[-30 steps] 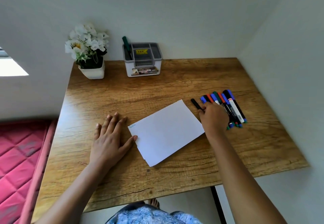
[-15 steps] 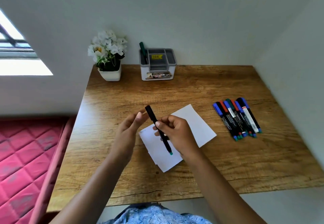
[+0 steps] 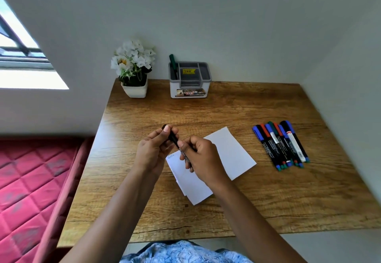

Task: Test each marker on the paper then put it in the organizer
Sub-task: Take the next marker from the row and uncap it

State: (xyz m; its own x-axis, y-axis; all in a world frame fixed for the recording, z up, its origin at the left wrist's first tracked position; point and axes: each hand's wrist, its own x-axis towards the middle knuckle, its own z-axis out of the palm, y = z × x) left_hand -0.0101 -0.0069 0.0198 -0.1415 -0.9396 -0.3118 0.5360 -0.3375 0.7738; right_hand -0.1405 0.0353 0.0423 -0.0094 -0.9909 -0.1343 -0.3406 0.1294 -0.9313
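Observation:
Both hands hold one black marker (image 3: 174, 138) above the white paper (image 3: 231, 153) in the middle of the wooden desk (image 3: 206, 110). My left hand (image 3: 153, 149) pinches its capped upper end. My right hand (image 3: 203, 157) grips the barrel lower down; the marker's lower end is hidden behind that hand. A small scribble marks the paper's left corner. Several more markers (image 3: 281, 145) lie side by side on the desk to the right. The grey and white organizer (image 3: 190, 89) stands at the back by the wall, with one green marker (image 3: 172, 61) upright in its left slot.
A white pot of white flowers (image 3: 134, 71) stands left of the organizer. Walls close the desk at the back and on the right. A red mattress (image 3: 31, 180) lies beside the desk on the left.
My right hand lifted a black marker from the row and carried it over the paper. My left hand left the desk and took hold of the marker's upper end.

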